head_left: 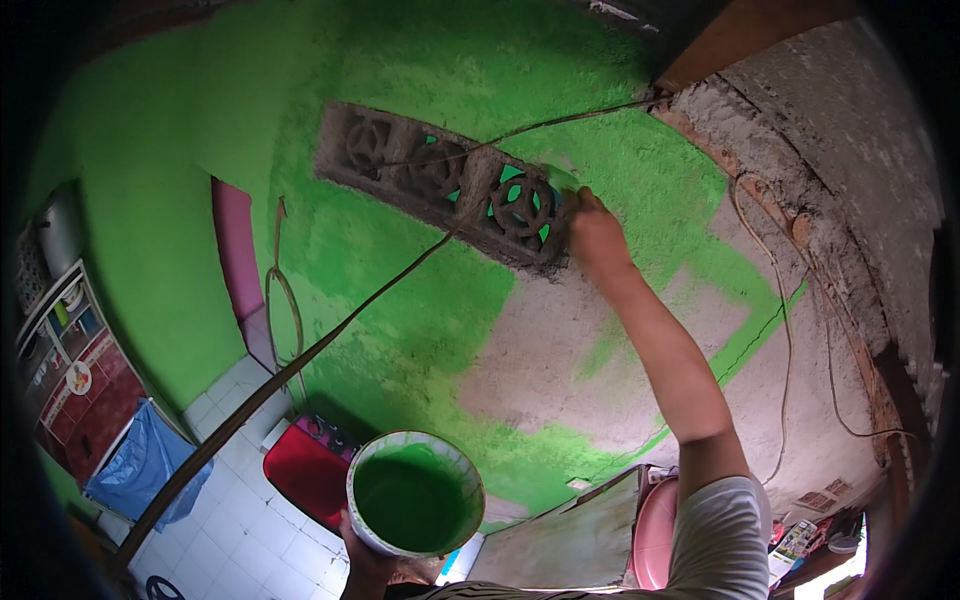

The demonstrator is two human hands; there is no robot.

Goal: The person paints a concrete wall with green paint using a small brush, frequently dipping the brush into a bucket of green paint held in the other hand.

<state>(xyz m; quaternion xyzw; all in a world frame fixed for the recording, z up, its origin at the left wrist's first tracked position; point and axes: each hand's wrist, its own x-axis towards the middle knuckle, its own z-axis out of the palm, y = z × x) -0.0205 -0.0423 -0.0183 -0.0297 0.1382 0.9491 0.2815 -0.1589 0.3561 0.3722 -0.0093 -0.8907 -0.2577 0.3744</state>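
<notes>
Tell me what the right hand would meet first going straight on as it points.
Probably the green-painted wall just above the right end of the concrete vent blocks; the right hand looks close to it, though depth is unclear.

no lettering can be read, the marks on the pale printed packet (796, 539) being too small.

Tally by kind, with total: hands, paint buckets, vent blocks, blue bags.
Hands: 2 (left hand, right hand)
Bucket: 1
Vent blocks: 3
Blue bag: 1
Total: 7
</notes>
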